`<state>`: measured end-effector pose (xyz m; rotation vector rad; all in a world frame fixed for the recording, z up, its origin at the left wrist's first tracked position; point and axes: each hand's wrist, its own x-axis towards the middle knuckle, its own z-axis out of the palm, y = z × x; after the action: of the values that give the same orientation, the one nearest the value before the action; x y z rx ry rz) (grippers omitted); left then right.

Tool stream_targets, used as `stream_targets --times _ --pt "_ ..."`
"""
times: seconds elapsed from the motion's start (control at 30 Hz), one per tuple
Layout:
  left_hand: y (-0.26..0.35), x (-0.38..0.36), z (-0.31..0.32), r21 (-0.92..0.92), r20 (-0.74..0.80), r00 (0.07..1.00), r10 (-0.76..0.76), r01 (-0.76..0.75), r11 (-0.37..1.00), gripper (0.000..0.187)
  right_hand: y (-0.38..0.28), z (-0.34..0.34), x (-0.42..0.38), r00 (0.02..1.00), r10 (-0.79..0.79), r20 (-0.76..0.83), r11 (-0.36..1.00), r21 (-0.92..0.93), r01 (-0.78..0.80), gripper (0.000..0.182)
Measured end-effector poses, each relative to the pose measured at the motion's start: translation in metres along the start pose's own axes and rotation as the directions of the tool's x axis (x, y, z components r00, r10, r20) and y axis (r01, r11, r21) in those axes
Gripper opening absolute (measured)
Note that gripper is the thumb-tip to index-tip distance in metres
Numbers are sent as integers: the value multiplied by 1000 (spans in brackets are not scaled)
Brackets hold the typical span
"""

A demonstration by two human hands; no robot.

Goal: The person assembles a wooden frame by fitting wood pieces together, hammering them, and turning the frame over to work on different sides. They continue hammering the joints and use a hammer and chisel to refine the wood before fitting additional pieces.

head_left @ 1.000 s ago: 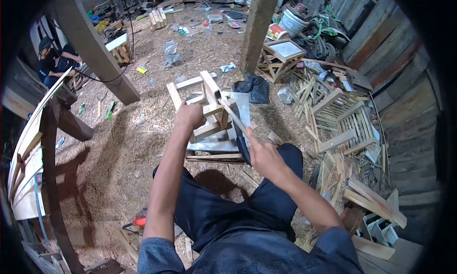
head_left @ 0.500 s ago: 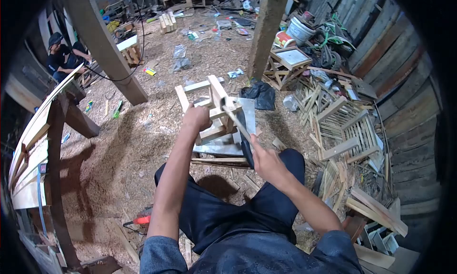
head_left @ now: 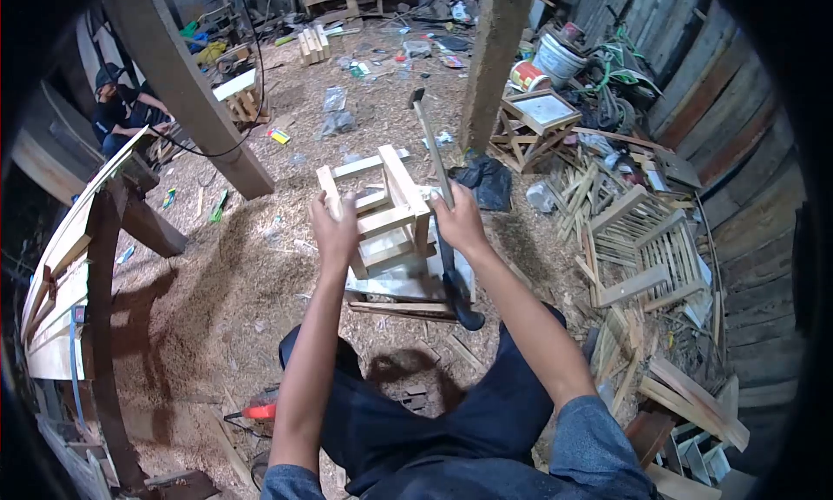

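A small pale wooden frame (head_left: pixel 388 218) with posts and crossbars stands between my knees, on a low work surface (head_left: pixel 369 285). My left hand (head_left: pixel 335 231) is closed round its left post, near the upper end. At the frame's right side, my right hand (head_left: pixel 458 220) grips a hammer (head_left: pixel 433 135) by its wooden handle. The hammer's dark head points up and away from me, beyond the frame. Below my right hand, a black object (head_left: pixel 453 283) with a curved end lies along the right edge of the work surface.
Wooden pillars (head_left: pixel 486 75) stand ahead. A person (head_left: pixel 121 109) sits at the far left. On the right are a slatted wooden piece (head_left: pixel 646 248), scrap sticks and buckets (head_left: pixel 560 57). A bench (head_left: pixel 61 318) flanks the left; a red tool (head_left: pixel 259 411) lies on the shavings-covered floor.
The hammer has swung from over the frame to upright beyond its right side. My right hand has moved forward to the frame, and my left hand has shifted left onto the left post.
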<state>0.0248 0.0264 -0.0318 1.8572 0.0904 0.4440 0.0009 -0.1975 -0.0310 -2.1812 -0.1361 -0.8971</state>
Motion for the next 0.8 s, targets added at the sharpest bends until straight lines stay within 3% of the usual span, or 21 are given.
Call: stream_targets --times 0.07,0.1,0.13,0.2,0.23,0.27,0.33,0.53,0.57,0.6,0.67,0.7,0.73,0.77,0.8 --pt "3 -2 13 -36 -100 987 -130 127 991 52 8 18 -1 943 240 229 935 206 -288 30" --pt "3 2 15 -53 -147 985 -89 82 995 50 5 22 -1 882 336 331 865 262 -428 34" --pt "1 6 13 -44 -153 984 -91 85 995 50 4 24 0 879 335 339 862 268 -431 34" --pt "7 10 4 -338 177 924 -339 381 861 47 4 25 0 821 397 410 792 299 -532 34" --pt "9 14 4 -370 194 904 -381 427 825 47 1 27 1 850 377 369 795 341 -501 33" --pt "10 17 3 -355 227 866 -445 499 791 49 0 24 1 811 434 391 812 221 -541 34" --pt "4 28 4 -452 277 835 -475 550 703 50 -1 27 -5 879 365 307 870 225 -439 35" --pt "-4 26 -2 -412 356 849 -389 517 750 48 -19 6 6 838 374 396 890 101 -445 34" --pt "-6 26 -4 -417 349 855 -384 508 753 48 -14 11 4 943 212 256 977 -92 -195 32" --pt "-9 26 -6 -339 324 888 -327 431 836 49 -12 15 4 946 199 256 979 -82 -184 32" --pt "-14 30 -13 -251 299 918 -261 340 906 50 -6 21 4 995 -70 75 997 -12 71 30" --pt "-10 28 -18 -73 172 983 68 -56 996 48 -17 12 8 980 -117 159 991 76 106 27" --pt "-4 26 -23 146 113 905 410 -424 894 47 -22 7 12 979 -125 160 991 76 115 27" --pt "1 26 -38 242 367 792 487 -587 772 47 -25 3 16 961 -158 225 983 124 133 26" --pt "3 23 -46 243 358 796 489 -585 774 47 -25 2 18 938 -193 288 974 174 147 25"
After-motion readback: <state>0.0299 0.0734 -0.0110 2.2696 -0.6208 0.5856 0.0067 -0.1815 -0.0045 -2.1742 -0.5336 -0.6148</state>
